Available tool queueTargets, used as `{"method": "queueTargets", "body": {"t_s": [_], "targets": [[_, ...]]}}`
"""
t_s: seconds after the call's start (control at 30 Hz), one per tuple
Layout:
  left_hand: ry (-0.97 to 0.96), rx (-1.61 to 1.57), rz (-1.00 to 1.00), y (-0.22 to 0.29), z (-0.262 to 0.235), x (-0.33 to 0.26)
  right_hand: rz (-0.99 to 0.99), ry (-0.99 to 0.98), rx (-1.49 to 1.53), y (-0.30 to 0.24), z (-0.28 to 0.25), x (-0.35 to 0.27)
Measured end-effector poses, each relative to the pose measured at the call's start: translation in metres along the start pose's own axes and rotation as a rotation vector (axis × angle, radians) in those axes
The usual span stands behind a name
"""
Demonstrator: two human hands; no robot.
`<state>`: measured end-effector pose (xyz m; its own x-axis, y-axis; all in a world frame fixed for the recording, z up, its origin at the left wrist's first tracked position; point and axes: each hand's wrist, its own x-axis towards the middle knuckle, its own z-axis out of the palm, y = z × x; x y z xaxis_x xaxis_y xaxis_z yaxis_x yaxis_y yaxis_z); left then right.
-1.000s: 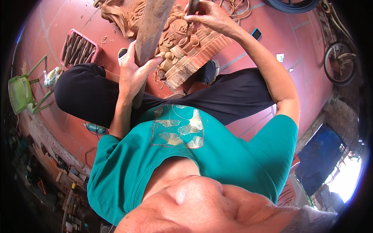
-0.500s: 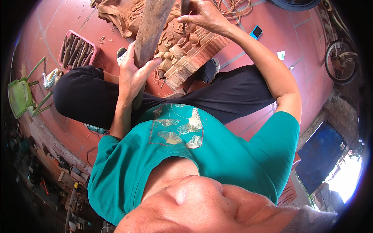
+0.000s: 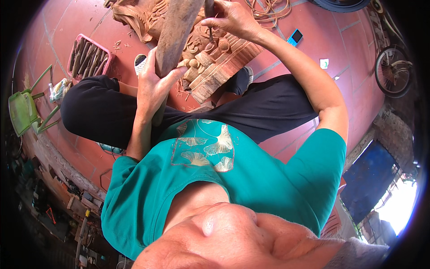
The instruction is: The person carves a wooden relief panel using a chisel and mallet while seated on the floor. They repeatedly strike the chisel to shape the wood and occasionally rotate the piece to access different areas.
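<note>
A long, flat wooden mallet (image 3: pixel 176 36) slants up the view, with my left hand (image 3: pixel 153 85) wrapped round its lower part. At the top, my right hand (image 3: pixel 235 21) pinches the dark handle of a chisel (image 3: pixel 209 8) between thumb and fingers. The chisel's thin metal shaft points down at a reddish-brown wood carving (image 3: pixel 233 60) with rounded reliefs and a stepped, layered edge. Its tip appears to meet the carved surface; exact contact is hard to tell. The mallet hides part of the carving and lies beside the chisel, apart from it.
A pink basket (image 3: pixel 109 62) full of chisels stands to the left, near a green chair (image 3: pixel 23 112). Wood shavings (image 3: pixel 118 45) lie on the red tiled floor. To the right are a blue phone (image 3: pixel 295 37), a coiled orange cord (image 3: pixel 271 15) and a bicycle wheel (image 3: pixel 392 71).
My right hand and the chisel have shifted slightly to the left over the carving, and the chisel's lean has altered a little. My left hand and the mallet have hardly moved.
</note>
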<state>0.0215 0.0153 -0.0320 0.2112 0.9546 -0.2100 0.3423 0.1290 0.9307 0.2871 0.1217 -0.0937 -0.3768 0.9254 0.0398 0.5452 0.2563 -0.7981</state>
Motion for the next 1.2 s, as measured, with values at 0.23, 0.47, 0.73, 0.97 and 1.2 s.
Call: {"method": "queueTargets", "body": {"t_s": [0.23, 0.47, 0.73, 0.97, 1.2], "targets": [[-0.010, -0.025, 0.007, -0.001, 0.000, -0.001, -0.010, 0.034, -0.043, 0.015, 0.008, 0.007], [-0.003, -0.006, 0.011, -0.003, -0.003, -0.003, 0.157, -0.114, 0.158, -0.010, -0.017, 0.006], [0.006, -0.055, 0.013, 0.001, -0.004, -0.006, 0.075, -0.056, 0.150, -0.015, -0.020, 0.004], [0.008, -0.047, -0.007, 0.006, -0.005, -0.005, 0.095, -0.048, 0.142, -0.008, -0.011, 0.004], [0.012, -0.057, 0.034, 0.004, -0.003, -0.004, -0.103, 0.048, -0.025, 0.018, 0.013, 0.008]]}}
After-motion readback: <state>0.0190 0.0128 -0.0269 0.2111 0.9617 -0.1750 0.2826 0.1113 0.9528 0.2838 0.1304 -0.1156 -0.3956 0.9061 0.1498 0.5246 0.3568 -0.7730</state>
